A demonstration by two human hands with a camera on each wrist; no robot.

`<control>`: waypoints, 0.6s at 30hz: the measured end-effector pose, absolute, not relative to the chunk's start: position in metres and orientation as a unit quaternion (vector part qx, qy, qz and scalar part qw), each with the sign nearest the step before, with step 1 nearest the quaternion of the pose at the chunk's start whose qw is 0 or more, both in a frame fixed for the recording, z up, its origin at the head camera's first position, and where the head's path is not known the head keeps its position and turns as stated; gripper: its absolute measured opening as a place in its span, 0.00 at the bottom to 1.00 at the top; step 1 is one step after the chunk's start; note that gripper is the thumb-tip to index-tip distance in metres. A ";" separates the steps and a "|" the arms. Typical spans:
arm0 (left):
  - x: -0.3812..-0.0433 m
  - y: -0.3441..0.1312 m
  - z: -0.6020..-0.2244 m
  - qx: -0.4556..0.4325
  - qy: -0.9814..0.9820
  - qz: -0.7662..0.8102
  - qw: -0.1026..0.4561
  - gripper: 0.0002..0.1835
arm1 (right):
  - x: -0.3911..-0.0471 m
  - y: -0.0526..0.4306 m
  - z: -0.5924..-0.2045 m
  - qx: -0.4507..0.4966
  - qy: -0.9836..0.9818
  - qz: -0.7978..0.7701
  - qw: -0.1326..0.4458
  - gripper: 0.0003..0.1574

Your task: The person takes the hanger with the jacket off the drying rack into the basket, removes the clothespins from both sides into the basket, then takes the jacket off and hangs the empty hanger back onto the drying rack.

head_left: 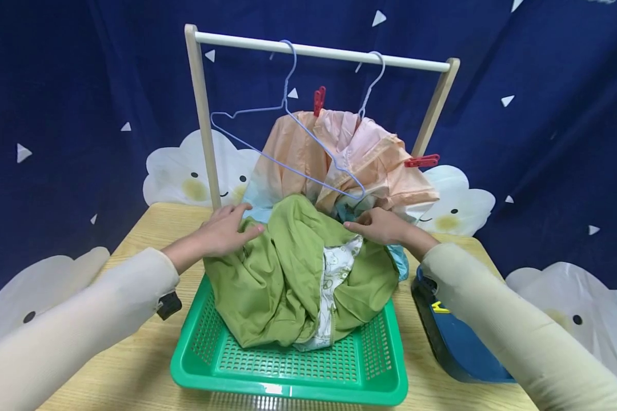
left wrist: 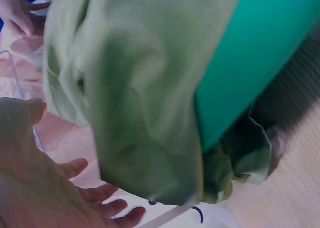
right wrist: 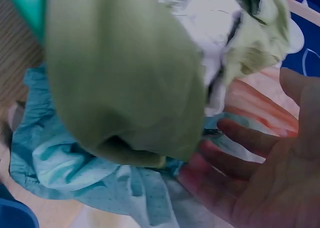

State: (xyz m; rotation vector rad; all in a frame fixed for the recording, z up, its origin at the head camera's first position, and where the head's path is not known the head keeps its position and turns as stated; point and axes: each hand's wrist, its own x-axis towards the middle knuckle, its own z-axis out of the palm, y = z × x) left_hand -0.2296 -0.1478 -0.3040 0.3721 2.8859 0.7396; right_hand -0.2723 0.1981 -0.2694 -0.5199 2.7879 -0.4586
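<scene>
A green garment [head_left: 293, 274] with a white patterned lining [head_left: 336, 268] lies bunched over the green basket [head_left: 288, 394]. By its left upper edge is my left hand [head_left: 226, 231], thumb and fingers spread; in the left wrist view the fingers [left wrist: 102, 193] hold nothing. My right hand [head_left: 380, 225] is at the garment's right upper edge. There, the right wrist view shows its fingers [right wrist: 245, 135] extended, fingertips right at the cloth's edge. Behind, a peach-to-blue garment [head_left: 293, 154] hangs from a white hanger [head_left: 372, 85], with red clothespins [head_left: 319, 101] on it.
An empty lilac hanger [head_left: 288, 165] hangs tilted on the rail [head_left: 319, 50] of a wooden rack, in front of the peach garment. To the right, a blue bin [head_left: 468, 342] holds a yellow clothespin [head_left: 440, 307]. A dark blue curtain [head_left: 56, 74] with cloud cutouts stands behind the table [head_left: 128, 354].
</scene>
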 end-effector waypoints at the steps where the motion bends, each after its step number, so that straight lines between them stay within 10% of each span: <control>1: -0.231 -0.148 -0.305 0.116 0.961 0.240 0.077 0.42 | -0.272 0.198 -0.272 -0.182 0.962 -0.153 0.131 0.36; 18: -0.248 -0.156 -0.322 0.104 0.934 0.279 0.198 0.52 | -0.274 0.212 -0.308 -0.169 0.961 -0.155 0.157 0.44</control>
